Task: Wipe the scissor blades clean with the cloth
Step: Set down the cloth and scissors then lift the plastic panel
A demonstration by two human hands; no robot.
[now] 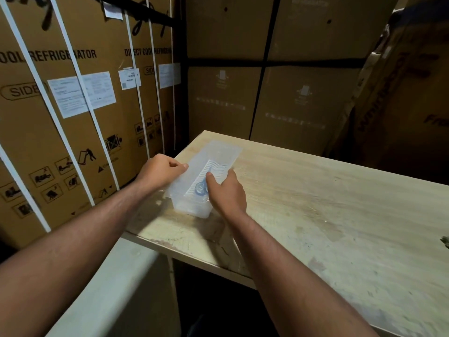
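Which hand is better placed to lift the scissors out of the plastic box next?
Right. The right hand reaches into the clear plastic box, fingers beside the blue scissor handles. The left hand pinches the box's left rim, steadying it.

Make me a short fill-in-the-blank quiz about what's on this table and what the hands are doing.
1. The clear plastic box sits on a ____ table.
2. The scissors seen through the lid have ____ handles.
3. The left hand grips the box's ____.
4. The right hand rests on the box's ____ side.

Missing words: wooden; blue; lid; right
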